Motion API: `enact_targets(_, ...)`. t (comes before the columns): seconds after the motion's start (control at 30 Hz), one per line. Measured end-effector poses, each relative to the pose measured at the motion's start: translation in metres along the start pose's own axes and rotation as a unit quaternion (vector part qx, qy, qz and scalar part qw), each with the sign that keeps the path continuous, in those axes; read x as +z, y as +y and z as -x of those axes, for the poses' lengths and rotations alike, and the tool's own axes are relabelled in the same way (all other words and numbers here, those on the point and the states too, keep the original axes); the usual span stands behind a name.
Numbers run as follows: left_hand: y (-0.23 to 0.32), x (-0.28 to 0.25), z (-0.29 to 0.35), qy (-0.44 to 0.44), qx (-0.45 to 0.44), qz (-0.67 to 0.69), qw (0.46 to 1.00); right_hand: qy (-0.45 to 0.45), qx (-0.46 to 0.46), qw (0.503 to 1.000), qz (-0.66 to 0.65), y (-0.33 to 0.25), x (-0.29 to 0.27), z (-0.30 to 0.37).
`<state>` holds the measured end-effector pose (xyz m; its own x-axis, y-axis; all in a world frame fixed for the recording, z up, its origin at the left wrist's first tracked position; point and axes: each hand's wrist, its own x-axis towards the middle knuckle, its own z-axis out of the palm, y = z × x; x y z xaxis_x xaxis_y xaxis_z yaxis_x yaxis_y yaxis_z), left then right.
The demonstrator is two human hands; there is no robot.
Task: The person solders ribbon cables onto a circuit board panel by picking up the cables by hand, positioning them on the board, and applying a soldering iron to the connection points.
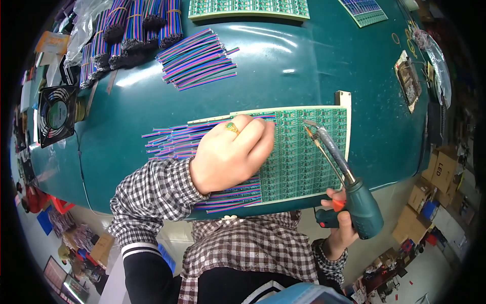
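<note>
A green circuit board panel [304, 167] lies in a pale frame [348, 131] before me, with rows of flat multicoloured ribbon wires [235, 195] along its left part. Over the upper middle of the panel my left hand [233, 149] is closed, a ring on one finger. A ribbon wire [270, 117] sticks out just past its fingers; the fingertips themselves are hidden. My right hand [343, 230] grips a green soldering gun [367, 213] at the panel's right. The gun's tip points up and left, over the panel's upper right part.
Loose ribbon wires [197, 61] lie farther back, beside tied wire bundles [134, 25]. A black fan [56, 115] stands at the left. More circuit boards [248, 7] are at the far edge, another board [363, 11] at far right. A small worn tray [407, 81] lies right.
</note>
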<state>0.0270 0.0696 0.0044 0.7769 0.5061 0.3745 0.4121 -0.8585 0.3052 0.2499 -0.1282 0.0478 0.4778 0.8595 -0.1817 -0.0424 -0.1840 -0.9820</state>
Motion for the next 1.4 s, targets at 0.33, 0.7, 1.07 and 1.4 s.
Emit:
enact_targets(0.33,-0.001,0.001,0.000,-0.002,-0.003,0.021,1.000,-0.008,0.011,0.998,0.058,-0.004,0.010,0.000)
enact_targets(0.7,0.000,0.002,0.000,0.006,0.000,0.022,1.000,-0.051,0.009,0.994,0.098,0.007,0.000,0.002)
enact_targets(1.07,-0.006,0.008,-0.003,0.047,0.013,0.010,0.999,-0.073,0.002,0.989,0.130,0.003,0.006,-0.004)
enact_targets(1.4,-0.006,0.010,-0.002,0.047,0.007,0.020,0.999,-0.061,0.016,0.989,0.133,0.004,0.007,-0.003)
